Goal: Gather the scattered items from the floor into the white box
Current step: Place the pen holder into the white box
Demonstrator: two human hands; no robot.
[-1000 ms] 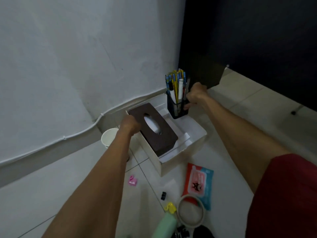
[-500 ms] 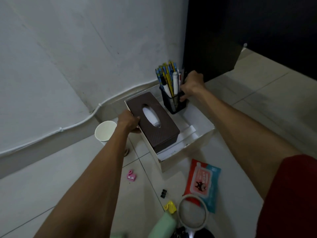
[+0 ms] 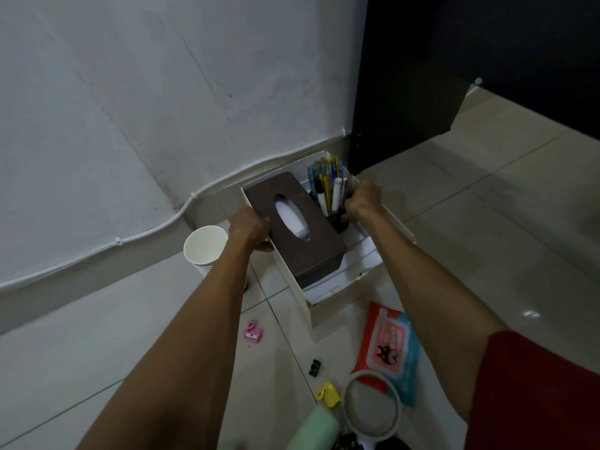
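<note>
My left hand (image 3: pixel 248 227) grips the left side of the tissue box (image 3: pixel 311 251), fingers curled under its edge. It lies in the left half of the white box (image 3: pixel 344 298), slot up, its long axis along the box's length, far end toward the wall. My right hand (image 3: pixel 363 201) is clamped round the pen holder (image 3: pixel 339 220), which stands upright in the box's far right corner, touching the tissue box, pens (image 3: pixel 328 186) pointing up. A paper cup (image 3: pixel 204 245) stands on the floor just left of the box. On the floor in front of the box lie a pink sharpener (image 3: pixel 251 332), a black clip (image 3: pixel 314 367), a yellow clip (image 3: pixel 328 393), a wipes pack (image 3: pixel 389 345), a ring (image 3: pixel 371 407) overlapping it, and a green bottle (image 3: pixel 315 430)
</note>
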